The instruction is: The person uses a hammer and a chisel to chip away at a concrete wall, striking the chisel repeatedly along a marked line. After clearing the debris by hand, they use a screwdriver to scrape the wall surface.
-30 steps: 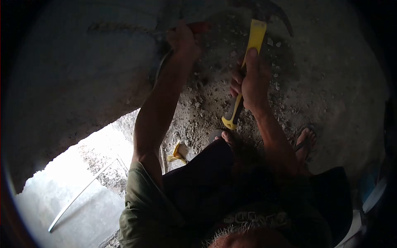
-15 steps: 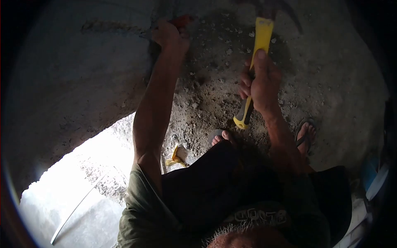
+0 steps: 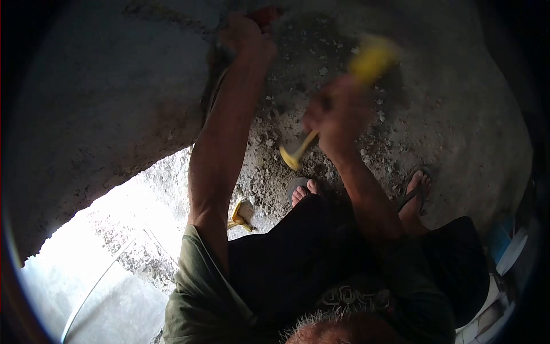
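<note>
My left hand (image 3: 243, 34) is at the top, closed around a red-handled chisel (image 3: 264, 17) beside the concrete wall. The chisel's far end is dark and hard to make out. To the right, my right hand (image 3: 341, 114) is wrapped round the yellow and black handle of a claw hammer (image 3: 372, 60). Motion smears the hammer's upper part, and its head cannot be made out. A rough groove (image 3: 163, 14) runs across the wall left of my left hand.
Broken concrete bits (image 3: 269, 140) cover the floor around my sandalled feet (image 3: 306, 192). A yellow peel-like scrap (image 3: 240, 221) lies by my left knee. Bright light comes past the wall's jagged edge (image 3: 109, 183), where a thin pale strip (image 3: 94, 284) lies. A blue and white object (image 3: 507, 249) is at far right.
My right hand has swung the hammer, moving left with its butt end shifted left. My left hand and the chisel appear slightly higher and further right.
</note>
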`<action>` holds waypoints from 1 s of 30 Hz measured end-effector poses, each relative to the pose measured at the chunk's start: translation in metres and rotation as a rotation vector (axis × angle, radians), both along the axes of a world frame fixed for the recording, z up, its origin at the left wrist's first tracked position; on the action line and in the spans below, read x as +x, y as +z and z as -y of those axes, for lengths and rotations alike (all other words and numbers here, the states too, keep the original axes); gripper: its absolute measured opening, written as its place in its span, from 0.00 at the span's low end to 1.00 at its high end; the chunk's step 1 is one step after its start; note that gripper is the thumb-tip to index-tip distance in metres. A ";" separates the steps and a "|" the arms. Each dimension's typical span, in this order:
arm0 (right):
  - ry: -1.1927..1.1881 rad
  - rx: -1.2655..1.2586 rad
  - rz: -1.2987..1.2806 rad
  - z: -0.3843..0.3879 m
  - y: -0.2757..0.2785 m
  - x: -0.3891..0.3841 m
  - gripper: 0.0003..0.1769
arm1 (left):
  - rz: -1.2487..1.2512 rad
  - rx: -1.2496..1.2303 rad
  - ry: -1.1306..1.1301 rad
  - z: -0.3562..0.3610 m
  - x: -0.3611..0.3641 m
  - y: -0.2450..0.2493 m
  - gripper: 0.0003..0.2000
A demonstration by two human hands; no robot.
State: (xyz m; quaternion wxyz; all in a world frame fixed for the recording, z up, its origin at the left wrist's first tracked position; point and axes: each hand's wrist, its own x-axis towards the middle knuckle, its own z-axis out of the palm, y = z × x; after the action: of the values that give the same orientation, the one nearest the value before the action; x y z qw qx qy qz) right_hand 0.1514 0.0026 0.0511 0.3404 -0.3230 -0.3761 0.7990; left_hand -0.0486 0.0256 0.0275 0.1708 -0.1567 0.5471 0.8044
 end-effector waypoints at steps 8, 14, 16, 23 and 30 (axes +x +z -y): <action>-0.069 0.127 -0.127 -0.057 0.051 0.041 0.25 | 0.019 0.055 -0.180 0.025 -0.010 -0.023 0.19; -0.094 0.231 -0.546 -0.035 0.009 0.030 0.26 | 0.004 0.179 -0.064 0.012 -0.006 -0.010 0.12; 0.180 0.218 -0.100 -0.022 -0.005 0.033 0.24 | 0.041 0.222 -0.089 0.015 -0.004 -0.015 0.10; -0.119 0.055 -0.347 -0.056 0.066 0.051 0.28 | 0.029 0.255 -0.232 0.030 -0.009 -0.014 0.14; 0.380 0.429 0.201 0.007 -0.061 0.027 0.16 | 0.061 0.186 -0.109 0.029 -0.002 -0.012 0.13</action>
State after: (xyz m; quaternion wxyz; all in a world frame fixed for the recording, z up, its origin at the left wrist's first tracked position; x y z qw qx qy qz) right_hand 0.1785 -0.0048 -0.0098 0.2063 -0.2450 -0.6217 0.7148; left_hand -0.0507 -0.0033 0.0157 0.2446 -0.1344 0.4725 0.8359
